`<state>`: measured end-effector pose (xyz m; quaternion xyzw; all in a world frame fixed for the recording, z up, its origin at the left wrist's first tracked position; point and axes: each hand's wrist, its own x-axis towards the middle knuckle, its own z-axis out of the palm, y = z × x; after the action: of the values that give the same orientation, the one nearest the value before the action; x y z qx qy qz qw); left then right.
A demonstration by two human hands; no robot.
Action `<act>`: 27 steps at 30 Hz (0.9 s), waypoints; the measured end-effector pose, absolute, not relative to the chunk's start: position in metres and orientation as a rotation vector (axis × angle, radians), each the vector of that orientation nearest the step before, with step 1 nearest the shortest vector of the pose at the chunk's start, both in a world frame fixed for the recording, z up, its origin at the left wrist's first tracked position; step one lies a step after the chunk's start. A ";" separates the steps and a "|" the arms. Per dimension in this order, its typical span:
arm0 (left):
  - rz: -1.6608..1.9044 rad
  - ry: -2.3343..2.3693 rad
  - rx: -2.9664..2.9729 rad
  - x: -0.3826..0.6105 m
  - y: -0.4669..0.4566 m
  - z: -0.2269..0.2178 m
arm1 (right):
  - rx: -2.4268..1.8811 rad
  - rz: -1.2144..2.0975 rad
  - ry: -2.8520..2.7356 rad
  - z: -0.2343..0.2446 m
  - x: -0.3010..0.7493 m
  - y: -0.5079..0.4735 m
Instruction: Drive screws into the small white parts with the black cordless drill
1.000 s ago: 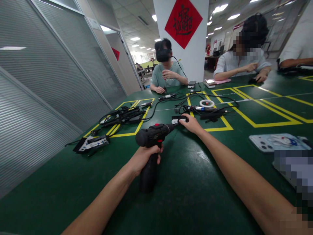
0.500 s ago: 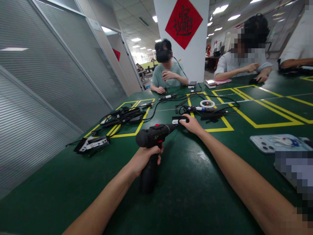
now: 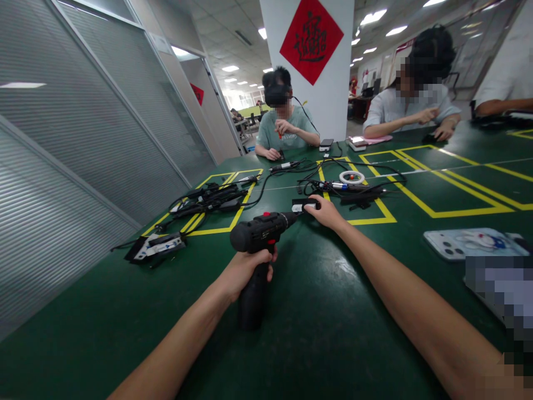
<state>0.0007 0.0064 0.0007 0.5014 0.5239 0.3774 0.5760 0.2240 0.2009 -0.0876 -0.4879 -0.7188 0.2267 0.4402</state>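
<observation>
Wrapped around the grip of a black cordless drill [image 3: 262, 232] is my left hand [image 3: 247, 269]. The drill stands upright on the green table [image 3: 333, 316], its chuck pointing forward and right. My right hand [image 3: 325, 211] pinches a small black block with a white label [image 3: 300, 205] just beyond the chuck. The drill's tip is at the block's near side; I cannot tell whether the two touch. My right fingertips partly cover the block's right end.
Black cables [image 3: 216, 197] lie bundled at the left, near a black and white packet [image 3: 156, 247]. Behind my right hand are a white ring [image 3: 352, 177] and dark pen-like tools [image 3: 353, 188]. A phone [image 3: 470, 244] lies at the right. Two people sit across the table.
Both hands keep their hold, and the drill and block stay in place. The whole view has shifted very slightly.
</observation>
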 end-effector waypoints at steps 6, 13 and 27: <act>0.873 1.201 1.172 -0.001 0.007 0.001 | -1.208 0.583 -1.778 -0.088 0.226 0.202; 0.869 1.225 1.161 0.001 0.007 0.002 | -1.202 0.613 -1.763 -0.087 0.227 0.202; 0.848 1.229 1.196 0.001 0.008 0.002 | -1.210 0.595 -1.756 -0.091 0.226 0.205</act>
<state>0.0008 0.0077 0.0023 0.5108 0.5251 0.3624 0.5763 0.2262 0.2047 -0.0907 -0.4887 -0.7094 0.2403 0.4473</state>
